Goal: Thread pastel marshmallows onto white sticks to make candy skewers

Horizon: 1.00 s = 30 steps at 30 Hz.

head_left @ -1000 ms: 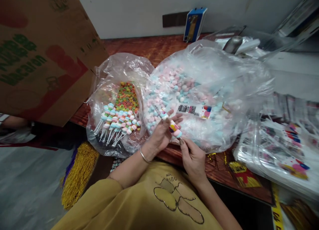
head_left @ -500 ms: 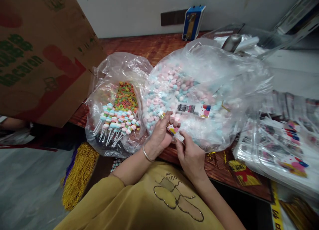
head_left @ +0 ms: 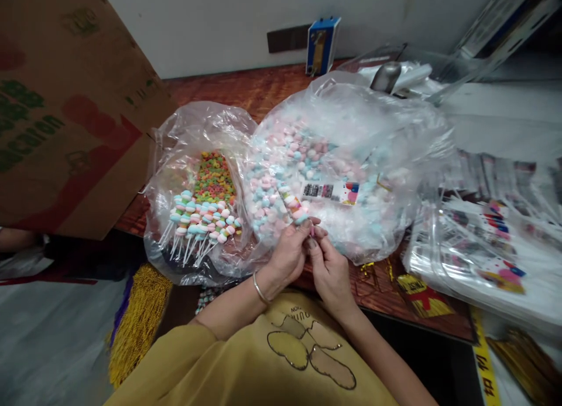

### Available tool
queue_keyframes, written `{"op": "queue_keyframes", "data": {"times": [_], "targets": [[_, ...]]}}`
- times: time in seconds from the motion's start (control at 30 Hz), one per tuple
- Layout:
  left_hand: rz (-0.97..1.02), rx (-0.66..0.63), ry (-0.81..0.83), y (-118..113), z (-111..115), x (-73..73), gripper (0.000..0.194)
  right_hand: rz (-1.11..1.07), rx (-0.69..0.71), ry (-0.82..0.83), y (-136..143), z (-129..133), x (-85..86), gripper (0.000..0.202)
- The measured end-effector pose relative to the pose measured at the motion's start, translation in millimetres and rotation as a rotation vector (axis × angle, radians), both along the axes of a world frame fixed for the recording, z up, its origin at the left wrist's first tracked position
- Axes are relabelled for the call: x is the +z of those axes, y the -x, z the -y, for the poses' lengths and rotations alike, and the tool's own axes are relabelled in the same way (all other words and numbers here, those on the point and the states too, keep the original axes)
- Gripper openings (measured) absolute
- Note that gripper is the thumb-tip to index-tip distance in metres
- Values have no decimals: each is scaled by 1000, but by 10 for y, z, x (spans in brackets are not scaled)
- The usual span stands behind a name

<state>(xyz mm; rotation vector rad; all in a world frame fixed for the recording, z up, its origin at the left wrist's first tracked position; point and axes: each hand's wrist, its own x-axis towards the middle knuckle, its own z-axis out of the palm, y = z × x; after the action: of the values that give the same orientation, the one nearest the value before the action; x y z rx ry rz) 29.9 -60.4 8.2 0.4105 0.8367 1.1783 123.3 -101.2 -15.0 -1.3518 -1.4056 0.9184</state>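
Far to the left of the left hand, a cardboard box [head_left: 61, 130] with green lettering stands tilted in view. Below it, left of the same hand and nearer the person, hangs a yellow fringe [head_left: 140, 330]. Just left of the left hand, a smaller clear bag [head_left: 206, 116] lies spread on the reddish-brown counter [head_left: 228, 87]; it holds ring-shaped candies [head_left: 215, 177] in yellow, green and orange, with a bunch of pastel sweets on white sticks [head_left: 204, 221] in front of them.

The left hand [head_left: 290, 251], a bracelet [head_left: 260, 289] at its wrist, grasps the lower part of a marshmallow skewer [head_left: 293, 205], which points up and leftward from the fingers. The right hand [head_left: 329, 268] meets it from the right, thumb and fingers pinched at the skewer's lower end; whether on stick or wrapping is too small to tell.

Directly beyond both hands spreads a large clear bag [head_left: 351, 110] of pink, blue and white sweets, a printed label [head_left: 331, 192] on it. Farther beyond stand a blue device [head_left: 324, 45] and, rightward, a metal scoop [head_left: 386, 77]. Right of the right hand lie a gold packet [head_left: 425, 294] and, past it, a stack of printed plastic bags [head_left: 487, 248].
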Motion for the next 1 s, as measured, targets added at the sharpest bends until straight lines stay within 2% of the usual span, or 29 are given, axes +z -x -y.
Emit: {"op": "queue_keyframes", "data": {"times": [0.1, 0.23, 0.43, 0.53, 0.63, 0.67, 0.73, 0.83, 1.0], "targets": [[-60, -31, -47, -4, 56, -39, 40, -65, 42, 90, -28, 63, -37, 35], [-163, -91, -142, -55, 164, -88, 42, -290, 23, 183, -40, 111, -103, 38], [-162, -48, -126, -145, 267, -122, 39, -418, -68, 120, -28, 138, -77, 32], [-135, -125, -125, -120, 334, -94, 41, -719, -109, 235, -3, 141, -55, 30], [-75, -303, -73, -29, 378, -55, 49, -1068, -11, 391, 4, 164, -16, 33], [-80, -309, -72, 2, 381, -48, 47, -1142, 42, 429, 1, 179, 0, 36], [-130, -237, -84, 49, 374, -52, 38, -1236, 152, 497, -4, 215, 25, 40], [-201, -145, -48, 79, 365, -90, 35, -1273, 243, 593, -2, 270, 14, 41], [-280, -205, 55, 76, 403, -145, 39, -1028, 63, 444, 18, 342, -88, 38]]}}
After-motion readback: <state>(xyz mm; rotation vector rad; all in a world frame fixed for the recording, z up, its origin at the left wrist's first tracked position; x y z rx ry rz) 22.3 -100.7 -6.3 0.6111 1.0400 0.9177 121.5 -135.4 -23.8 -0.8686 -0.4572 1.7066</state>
